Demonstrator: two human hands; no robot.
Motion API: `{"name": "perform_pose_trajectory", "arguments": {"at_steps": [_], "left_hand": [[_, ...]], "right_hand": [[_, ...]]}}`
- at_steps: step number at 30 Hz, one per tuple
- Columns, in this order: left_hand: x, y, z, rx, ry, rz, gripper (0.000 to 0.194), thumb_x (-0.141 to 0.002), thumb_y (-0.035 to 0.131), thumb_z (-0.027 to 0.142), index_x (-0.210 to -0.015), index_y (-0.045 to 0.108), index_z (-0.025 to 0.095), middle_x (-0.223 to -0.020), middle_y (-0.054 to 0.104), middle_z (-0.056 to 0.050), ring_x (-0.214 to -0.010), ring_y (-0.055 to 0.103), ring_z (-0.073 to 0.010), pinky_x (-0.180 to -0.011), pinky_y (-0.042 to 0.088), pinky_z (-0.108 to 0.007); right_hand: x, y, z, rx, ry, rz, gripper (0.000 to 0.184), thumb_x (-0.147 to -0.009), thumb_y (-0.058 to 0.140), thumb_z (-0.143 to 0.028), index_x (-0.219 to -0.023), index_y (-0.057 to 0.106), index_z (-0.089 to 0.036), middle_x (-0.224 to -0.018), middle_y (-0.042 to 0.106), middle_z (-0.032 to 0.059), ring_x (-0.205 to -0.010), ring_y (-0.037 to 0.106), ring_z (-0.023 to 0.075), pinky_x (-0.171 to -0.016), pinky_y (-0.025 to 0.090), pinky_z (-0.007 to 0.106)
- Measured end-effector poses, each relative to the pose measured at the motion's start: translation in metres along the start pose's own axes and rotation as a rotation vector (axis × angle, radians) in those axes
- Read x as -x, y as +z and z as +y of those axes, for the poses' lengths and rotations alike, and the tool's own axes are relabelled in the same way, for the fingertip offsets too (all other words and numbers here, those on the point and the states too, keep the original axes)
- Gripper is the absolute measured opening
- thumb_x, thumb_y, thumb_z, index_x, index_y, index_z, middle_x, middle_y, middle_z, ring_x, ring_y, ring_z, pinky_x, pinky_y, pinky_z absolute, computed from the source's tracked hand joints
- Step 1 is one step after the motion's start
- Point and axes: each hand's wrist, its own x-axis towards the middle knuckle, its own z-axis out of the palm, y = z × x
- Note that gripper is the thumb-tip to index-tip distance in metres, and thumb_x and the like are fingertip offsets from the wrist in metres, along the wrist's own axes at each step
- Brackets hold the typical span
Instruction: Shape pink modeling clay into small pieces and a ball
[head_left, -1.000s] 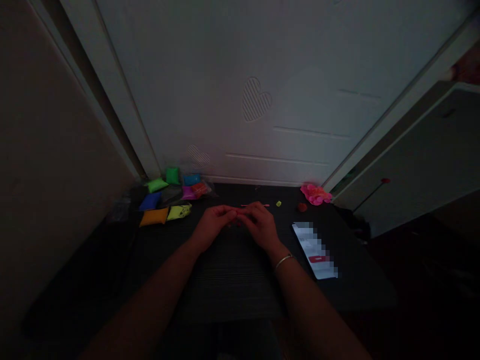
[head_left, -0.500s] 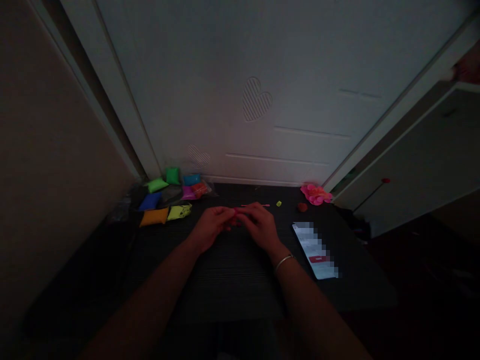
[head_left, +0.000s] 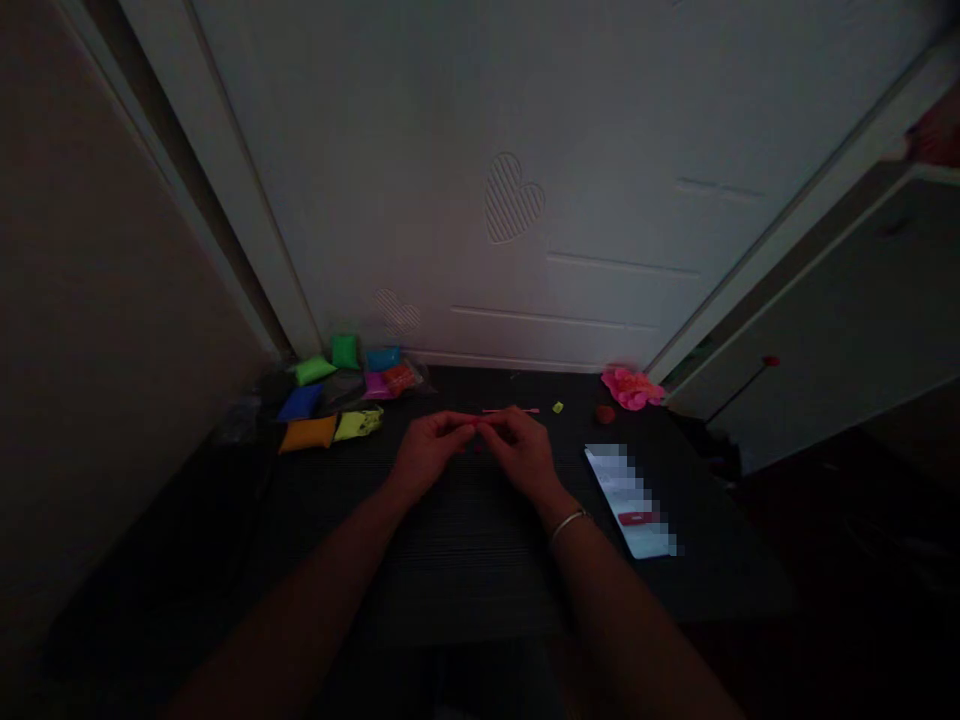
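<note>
Over the middle of the dark table, my left hand and my right hand meet at the fingertips. Both are closed in a pinch on a small piece of pinkish-red clay, mostly covered by the fingers. A tiny pink bit shows on the table below them. Just behind the fingers lies a thin pink stick, partly hidden by my right hand. Beyond that hand are a small yellow lump and a reddish lump. The dim light hides finer detail.
Several packets of coloured clay lie at the left, among them an orange packet and a blue packet. A lit phone rests at the right. A pink flower sits at the back right, against the white panel.
My left hand turned slightly, its fingers curling under and then straightening again at the pinkish-red clay. My right hand stayed nearly in place. Everything on the table stayed put.
</note>
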Motion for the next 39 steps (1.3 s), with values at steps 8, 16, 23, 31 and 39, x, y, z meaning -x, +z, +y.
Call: {"name": "perform_pose_trajectory", "arguments": {"at_steps": [8,16,23,31,39], "left_hand": [[0.0016,0.0032,0.0004,-0.010,-0.025,0.061,0.020,-0.064,0.065,0.030,-0.076,0.065,0.014,-0.071,0.065,-0.001,-0.060,0.054,-0.0108,-0.056,0.041,-0.023],[0.0010,0.0010,-0.0031,0.213,-0.092,-0.012,0.020,-0.065,0.066,0.030,-0.076,0.064,0.013,-0.075,0.063,-0.003,-0.066,0.055,-0.0110,-0.056,0.042,-0.022],[0.0028,-0.0005,-0.0029,0.426,-0.197,-0.142,0.017,-0.066,0.067,0.024,-0.079,0.066,0.013,-0.079,0.064,-0.004,-0.069,0.057,-0.0108,-0.062,0.045,-0.023],[0.0026,-0.0003,-0.0048,0.461,-0.230,-0.166,0.014,-0.064,0.069,0.019,-0.077,0.066,0.013,-0.078,0.063,-0.003,-0.071,0.057,-0.0108,-0.067,0.047,-0.024],[0.0019,-0.0003,-0.0043,0.411,-0.229,-0.201,0.017,-0.063,0.069,0.020,-0.078,0.067,0.012,-0.081,0.063,-0.004,-0.073,0.057,-0.0118,-0.068,0.046,-0.025]], "right_hand": [[0.0002,-0.0001,-0.0016,-0.006,-0.030,0.009,0.014,-0.078,0.055,-0.021,-0.089,0.064,-0.020,-0.074,0.061,0.0016,-0.064,0.054,0.0121,-0.058,0.043,0.025],[0.0005,-0.0015,0.0003,-0.037,-0.099,-0.060,0.024,-0.079,0.055,-0.019,-0.102,0.061,-0.024,-0.084,0.059,0.0030,-0.073,0.055,0.0125,-0.063,0.046,0.026],[0.0007,-0.0009,0.0021,-0.025,-0.113,-0.082,0.017,-0.077,0.058,-0.020,-0.094,0.064,-0.022,-0.081,0.054,0.0023,-0.073,0.053,0.0124,-0.064,0.046,0.025],[0.0019,0.0002,0.0047,0.008,-0.135,-0.085,0.018,-0.078,0.057,-0.020,-0.095,0.063,-0.024,-0.081,0.048,0.0017,-0.073,0.051,0.0127,-0.063,0.045,0.026],[0.0017,-0.0018,0.0026,0.045,-0.161,-0.114,0.019,-0.077,0.057,-0.020,-0.095,0.063,-0.024,-0.085,0.047,0.0025,-0.079,0.051,0.0137,-0.067,0.046,0.027]]}}
